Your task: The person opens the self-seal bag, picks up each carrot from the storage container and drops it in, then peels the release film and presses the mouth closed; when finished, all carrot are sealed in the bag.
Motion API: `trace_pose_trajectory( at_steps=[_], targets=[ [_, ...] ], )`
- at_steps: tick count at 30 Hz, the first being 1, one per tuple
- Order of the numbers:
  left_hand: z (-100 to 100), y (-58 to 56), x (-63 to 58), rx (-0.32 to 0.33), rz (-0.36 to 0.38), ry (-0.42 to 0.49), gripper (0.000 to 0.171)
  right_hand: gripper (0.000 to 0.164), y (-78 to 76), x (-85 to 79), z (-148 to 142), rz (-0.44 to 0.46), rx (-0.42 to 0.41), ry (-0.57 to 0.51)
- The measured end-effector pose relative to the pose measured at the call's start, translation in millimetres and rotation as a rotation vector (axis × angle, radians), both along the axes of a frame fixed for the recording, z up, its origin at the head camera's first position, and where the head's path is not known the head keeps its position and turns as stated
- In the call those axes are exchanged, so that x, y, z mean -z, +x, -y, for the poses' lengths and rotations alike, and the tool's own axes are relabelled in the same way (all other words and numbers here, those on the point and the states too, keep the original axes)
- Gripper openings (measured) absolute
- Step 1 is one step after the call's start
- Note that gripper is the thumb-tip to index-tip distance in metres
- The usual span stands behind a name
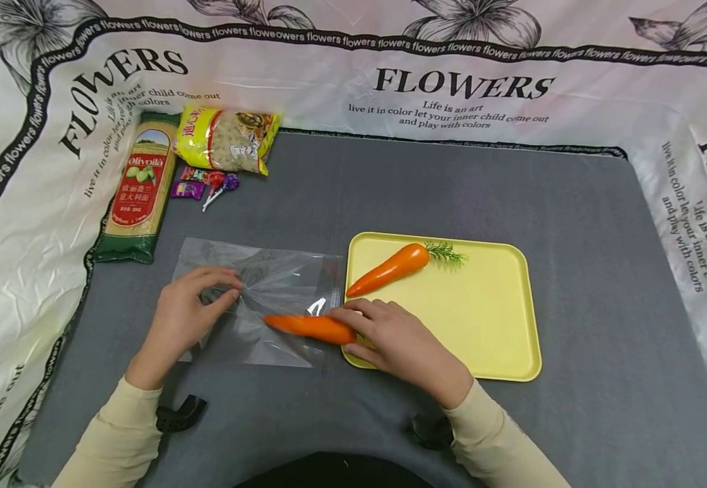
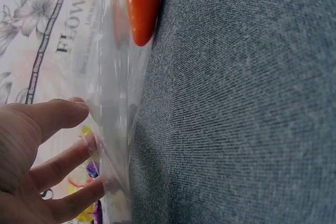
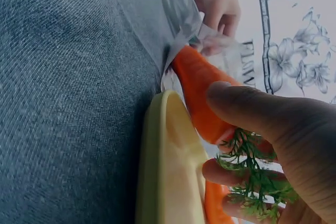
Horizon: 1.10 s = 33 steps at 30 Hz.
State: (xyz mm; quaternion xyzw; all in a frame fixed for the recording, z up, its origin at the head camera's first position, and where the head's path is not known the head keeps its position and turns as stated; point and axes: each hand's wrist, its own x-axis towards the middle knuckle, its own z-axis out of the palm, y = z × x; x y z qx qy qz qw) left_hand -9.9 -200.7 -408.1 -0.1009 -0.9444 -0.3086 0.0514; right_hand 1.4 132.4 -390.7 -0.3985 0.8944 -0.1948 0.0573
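A clear plastic bag (image 1: 292,271) lies flat, its film creased toward the fingertips of my left hand (image 1: 188,308), which pinches it near its left end. My right hand (image 1: 398,342) grips an orange carrot (image 1: 310,327) by its thick end, thumb on one side and fingers on the other. The carrot's narrow end points left inside the bag; its green leaves (image 3: 252,171) stick out under my palm in the right wrist view. Beside it, a second carrot (image 1: 390,270) with green leaves lies on the yellow tray (image 1: 487,325).
At the back left are a green-ended spaghetti pack (image 1: 139,190), a yellow food packet (image 1: 228,139) and several small wrapped sweets (image 1: 188,188), with a lollipop (image 1: 214,190) among them. Grey cloth (image 1: 603,271) covers the table, bordered by a white flower-printed sheet (image 1: 304,81).
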Motion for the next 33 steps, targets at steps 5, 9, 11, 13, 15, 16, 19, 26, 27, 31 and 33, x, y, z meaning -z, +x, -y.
trace_pose_trajectory(
  at_steps=[5,9,11,13,15,16,19,26,27,31,33],
  targets=[
    [0.1,-1.1,0.3,-0.001,0.002,0.001,0.013,0.057,1.0,1.5,-6.4,0.041,0.037,-0.006],
    [0.2,-1.9,0.2,0.002,0.002,0.013,0.012,0.053,2.0,2.2,-16.8,0.041,0.076,-0.038],
    [0.1,-2.3,0.0,0.000,0.003,0.016,0.012,0.046,2.3,2.5,-19.4,0.034,0.083,-0.074],
    [-0.1,-2.7,-0.3,-0.003,0.008,0.016,0.011,0.040,2.7,2.4,-19.1,0.031,0.081,-0.116],
    [-0.5,-2.8,-0.6,-0.010,0.019,0.015,0.011,0.037,3.1,2.6,-15.7,0.027,0.068,-0.151],
    [-0.8,-2.7,-0.7,-0.013,0.025,0.015,0.010,0.036,3.2,2.6,-13.0,0.025,0.061,-0.163],
    [-1.5,-2.2,-1.1,-0.023,0.044,0.021,0.010,0.035,3.7,4.0,-1.9,0.022,0.045,-0.177],
    [-1.1,-0.3,-0.9,-0.043,0.040,0.028,0.009,0.040,3.9,9.5,24.2,0.030,0.036,-0.139],
    [-1.0,-0.3,-0.8,-0.043,0.037,0.029,0.009,0.042,4.0,10.3,25.6,0.025,0.044,-0.132],
    [-0.1,-1.7,-0.2,-0.034,0.031,0.034,0.009,0.050,4.6,12.0,20.4,0.019,0.092,-0.118],
    [0.3,-2.9,-0.4,-0.025,0.024,0.034,0.009,0.050,4.9,11.1,14.1,0.020,0.114,-0.120]
  ],
)
